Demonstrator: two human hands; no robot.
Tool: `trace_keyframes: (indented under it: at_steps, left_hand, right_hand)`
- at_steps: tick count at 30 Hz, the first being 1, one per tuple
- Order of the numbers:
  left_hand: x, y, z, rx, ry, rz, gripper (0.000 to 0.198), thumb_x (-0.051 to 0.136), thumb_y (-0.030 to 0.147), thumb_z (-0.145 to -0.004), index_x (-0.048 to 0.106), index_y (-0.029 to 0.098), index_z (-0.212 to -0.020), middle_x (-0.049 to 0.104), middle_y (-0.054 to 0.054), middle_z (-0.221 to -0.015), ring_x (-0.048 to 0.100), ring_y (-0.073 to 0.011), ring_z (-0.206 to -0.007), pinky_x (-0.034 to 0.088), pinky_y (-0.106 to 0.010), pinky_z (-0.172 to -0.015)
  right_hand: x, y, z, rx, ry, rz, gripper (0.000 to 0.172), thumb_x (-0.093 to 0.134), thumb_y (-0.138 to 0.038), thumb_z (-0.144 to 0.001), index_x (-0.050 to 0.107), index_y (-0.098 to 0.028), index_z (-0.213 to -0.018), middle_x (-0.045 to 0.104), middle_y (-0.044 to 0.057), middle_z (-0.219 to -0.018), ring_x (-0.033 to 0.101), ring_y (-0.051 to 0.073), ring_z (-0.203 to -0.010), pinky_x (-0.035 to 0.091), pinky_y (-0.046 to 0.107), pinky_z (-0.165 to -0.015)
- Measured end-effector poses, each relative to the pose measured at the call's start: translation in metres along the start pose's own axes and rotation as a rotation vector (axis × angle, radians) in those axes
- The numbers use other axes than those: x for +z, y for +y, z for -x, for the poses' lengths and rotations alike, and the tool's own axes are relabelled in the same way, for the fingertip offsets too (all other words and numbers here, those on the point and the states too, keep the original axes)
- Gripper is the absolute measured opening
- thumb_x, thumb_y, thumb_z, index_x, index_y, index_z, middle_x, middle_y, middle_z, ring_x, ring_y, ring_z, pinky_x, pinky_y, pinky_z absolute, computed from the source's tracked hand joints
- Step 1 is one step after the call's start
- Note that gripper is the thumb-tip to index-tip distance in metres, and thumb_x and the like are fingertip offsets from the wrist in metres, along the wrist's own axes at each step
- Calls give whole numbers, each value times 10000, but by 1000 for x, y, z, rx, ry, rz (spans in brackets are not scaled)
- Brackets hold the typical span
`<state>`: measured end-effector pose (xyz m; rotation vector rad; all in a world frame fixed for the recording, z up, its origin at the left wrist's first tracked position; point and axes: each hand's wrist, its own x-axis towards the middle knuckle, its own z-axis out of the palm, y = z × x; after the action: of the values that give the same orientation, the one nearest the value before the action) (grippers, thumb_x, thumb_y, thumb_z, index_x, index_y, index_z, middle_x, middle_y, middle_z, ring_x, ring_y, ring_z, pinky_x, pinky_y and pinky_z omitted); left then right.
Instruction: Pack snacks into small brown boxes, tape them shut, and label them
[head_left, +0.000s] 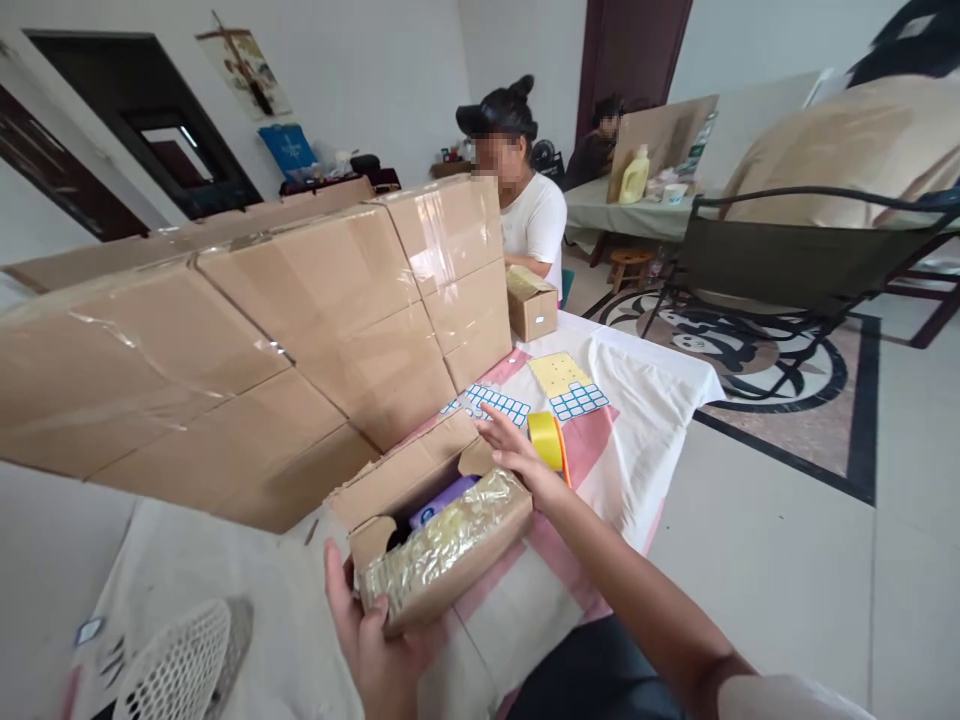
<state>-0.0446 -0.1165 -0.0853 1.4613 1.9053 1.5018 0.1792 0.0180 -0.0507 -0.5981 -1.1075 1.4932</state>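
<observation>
In the head view, a small cardboard box (457,580) is tilted toward me over the table, its top flaps raised. Shiny tape covers the near flap. Inside lies a purple packet (442,502) beside something dark that I cannot make out. My left hand (379,640) grips the box's left end, thumb on the near side. At the right end, my right hand (521,455) holds the box with its fingers stretched along the edge. A roll of yellow tape (546,440) with an orange rim stands just right of that hand.
A tall taped cardboard partition (315,330) rises along the table's far left. Blue-edged label stickers (579,402) and a yellow sheet (559,374) lie on the cloth. Another carton (534,315) stands near a person in white (538,220). A white perforated basket (176,665) sits lower left.
</observation>
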Motion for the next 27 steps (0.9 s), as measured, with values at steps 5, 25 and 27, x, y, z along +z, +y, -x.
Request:
trace_keyframes:
  at_steps: [5,25,27]
  left_hand:
    - [-5,16,-1,-88,99,131,648,400,339,-933,356,257,-1574,351,-72,-1663,436,-304,-1466,489,-441,-1123]
    - [1,62,-5,671,-334,-829,518,501,367,-980,545,234,-1479,502,-41,-1561,488,-327,-1432,395,-482,-1119]
    - [0,59,-5,682,-322,-819,501,496,370,-980,571,234,-1456,522,-42,-1544,512,-323,-1411,414,-474,-1101]
  right_hand:
    - [3,-4,-2,-147,-82,151,377,622,-583,-904,755,-234,-954,718,56,-940,641,272,-1066,401,455,-1117]
    - [-24,-15,57,-485,572,792,227,567,-409,-985,693,-254,-1093,657,117,-1282,547,321,-1285,388,573,-1136]
    - [-38,-8,64,-405,732,823,330,657,-423,-912,617,-234,-1180,621,132,-1266,573,325,-1217,451,550,-1066]
